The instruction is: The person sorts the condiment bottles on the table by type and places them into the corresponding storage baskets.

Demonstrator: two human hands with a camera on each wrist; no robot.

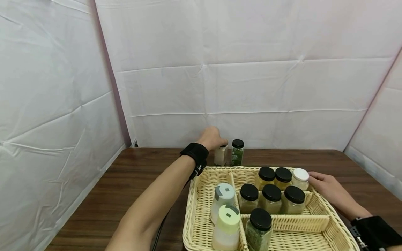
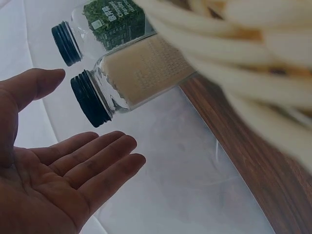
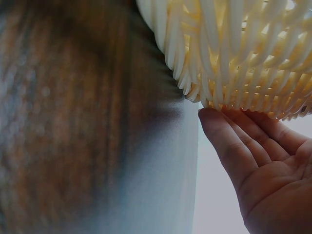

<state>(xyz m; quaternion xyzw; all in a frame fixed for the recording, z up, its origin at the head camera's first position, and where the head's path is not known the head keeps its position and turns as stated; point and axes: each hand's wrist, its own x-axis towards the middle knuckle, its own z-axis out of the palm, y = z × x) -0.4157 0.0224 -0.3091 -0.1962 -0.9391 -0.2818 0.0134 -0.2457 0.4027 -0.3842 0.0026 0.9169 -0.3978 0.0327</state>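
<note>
- The left hand [image 1: 213, 138] is reaching beyond the far rim of the wicker basket [image 1: 201, 195], fingers straight and spread, grasping nothing.
- The pale spice jar [image 1: 220, 154] is standing upright on the bench [image 1: 138, 181] just past that rim, directly before the left palm, its black cap nearest the fingers.
- The green herb jar [image 1: 237, 152] is standing just beside it, to its right.
- The right hand [image 1: 329, 190] is resting relaxed, fingertips touching the basket's right wall, far from both jars.
</note>
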